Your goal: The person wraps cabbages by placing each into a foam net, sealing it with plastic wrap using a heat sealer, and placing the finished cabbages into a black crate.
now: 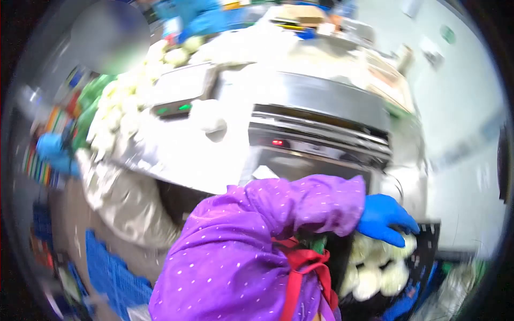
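My left hand [386, 219], in a blue glove at the end of a purple dotted sleeve, reaches right over a black crate [430, 243]. Its fingers are apart, above or against pale round vegetables [393, 278] in the crate; contact is unclear. A blue patch at the crate's lower edge may be my gloved right hand [401, 307], but its fingers cannot be made out. Beyond my sleeve stands a metal machine [326, 134] with a red display. A pale round item [209, 115] lies on the bright metal table [176, 155].
A scale [182, 88] with green digits stands on the table, beside heaped pale vegetables [115, 112] at the left. Below them hangs a whitish sack [123, 203]. A blue crate [112, 273] is on the floor at lower left. A pale wall [466, 107] rises at right.
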`<state>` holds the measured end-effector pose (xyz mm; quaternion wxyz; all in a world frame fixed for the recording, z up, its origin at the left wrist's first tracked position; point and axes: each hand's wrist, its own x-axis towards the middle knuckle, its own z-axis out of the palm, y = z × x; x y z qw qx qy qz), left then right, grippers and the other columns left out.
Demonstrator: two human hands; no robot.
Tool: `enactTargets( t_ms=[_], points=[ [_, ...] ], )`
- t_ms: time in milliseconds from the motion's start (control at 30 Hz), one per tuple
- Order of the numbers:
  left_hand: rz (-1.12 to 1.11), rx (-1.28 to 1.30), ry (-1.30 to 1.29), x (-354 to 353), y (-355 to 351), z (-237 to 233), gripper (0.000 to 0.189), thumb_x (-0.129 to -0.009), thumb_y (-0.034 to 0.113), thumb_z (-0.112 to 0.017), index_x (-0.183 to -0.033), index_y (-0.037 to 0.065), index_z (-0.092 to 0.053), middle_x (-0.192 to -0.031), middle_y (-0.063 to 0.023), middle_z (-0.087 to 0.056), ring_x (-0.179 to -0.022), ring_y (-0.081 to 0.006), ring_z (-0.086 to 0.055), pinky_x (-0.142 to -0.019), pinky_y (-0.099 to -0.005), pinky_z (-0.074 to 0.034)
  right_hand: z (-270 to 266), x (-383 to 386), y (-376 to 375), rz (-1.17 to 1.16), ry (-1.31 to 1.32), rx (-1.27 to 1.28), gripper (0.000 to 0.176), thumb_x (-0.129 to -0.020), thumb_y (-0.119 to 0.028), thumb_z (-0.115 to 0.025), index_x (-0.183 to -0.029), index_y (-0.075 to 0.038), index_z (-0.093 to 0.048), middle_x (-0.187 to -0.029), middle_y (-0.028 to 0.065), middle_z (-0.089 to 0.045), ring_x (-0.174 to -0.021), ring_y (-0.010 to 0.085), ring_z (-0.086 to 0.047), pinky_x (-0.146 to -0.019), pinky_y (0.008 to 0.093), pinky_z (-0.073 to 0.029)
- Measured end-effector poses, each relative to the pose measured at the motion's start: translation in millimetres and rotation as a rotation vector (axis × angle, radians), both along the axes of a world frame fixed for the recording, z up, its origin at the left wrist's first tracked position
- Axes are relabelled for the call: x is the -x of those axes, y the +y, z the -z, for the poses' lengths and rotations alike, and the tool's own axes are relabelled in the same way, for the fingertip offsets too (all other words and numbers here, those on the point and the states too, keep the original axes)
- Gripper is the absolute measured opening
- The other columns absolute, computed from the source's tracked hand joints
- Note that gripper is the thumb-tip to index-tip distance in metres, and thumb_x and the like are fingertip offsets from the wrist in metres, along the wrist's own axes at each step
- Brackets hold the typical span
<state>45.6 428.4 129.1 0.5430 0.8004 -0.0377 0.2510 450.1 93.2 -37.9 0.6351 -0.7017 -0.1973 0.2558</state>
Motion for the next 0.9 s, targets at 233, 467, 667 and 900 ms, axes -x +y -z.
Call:
enactTargets(
  t_ms=[233,467,667,900],
  points=[
    [-1.312,0.774,-0.525,322,16,116,0.039,-0.09,0.005,-0.05,-0.129,0.003,-0.047,-0.123,-0.0099,-0.053,-0.114,-0.0205,-0.051,-0.099,-0.0333,-0.039,-156,348,284,-1.062,-0.156,-0.025,0.041,-0.09,-0.018,-0.045,-0.123,0.005,-0.05,-0.106,0.017,-0.063,-0.097,0.023,-0.061,-0.089,0.0351,-0.045],
    [-1.774,1.173,-0.348,513,36,212,0.06,-0.087,0.038,-0.057,-0.139,0.017,-0.036,-0.132,-0.0069,-0.043,-0.123,-0.0239,-0.041,-0.094,-0.0391,-0.038,-41,693,471,-1.441,0.213,0.245,0.076,-0.087,-0.047,-0.054,-0.145,-0.011,-0.021,-0.143,0.0145,-0.032,-0.131,0.027,-0.035,-0.099,0.0455,-0.034],
    [-1.437,1.348,-0.212,540,130,255,0.068,-0.085,0.045,-0.058,-0.142,0.021,-0.029,-0.138,-0.0054,-0.04,-0.124,-0.0248,-0.041,-0.093,-0.0385,-0.04,45,789,559,-1.317,0.869,0.312,0.066,-0.092,-0.045,-0.049,-0.136,0.001,-0.034,-0.132,0.0148,-0.047,-0.121,0.0256,-0.046,-0.099,0.0337,-0.037],
    [-1.289,1.06,-0.215,512,152,142,0.062,-0.087,0.036,-0.058,-0.139,0.013,-0.032,-0.129,-0.0073,-0.048,-0.116,-0.0211,-0.049,-0.088,-0.0351,-0.044,-54,738,527,-1.235,0.239,-0.012,0.055,-0.09,-0.028,-0.059,-0.134,-0.001,-0.039,-0.122,0.0085,-0.053,-0.106,0.015,-0.051,-0.093,0.0292,-0.042]
  ],
)
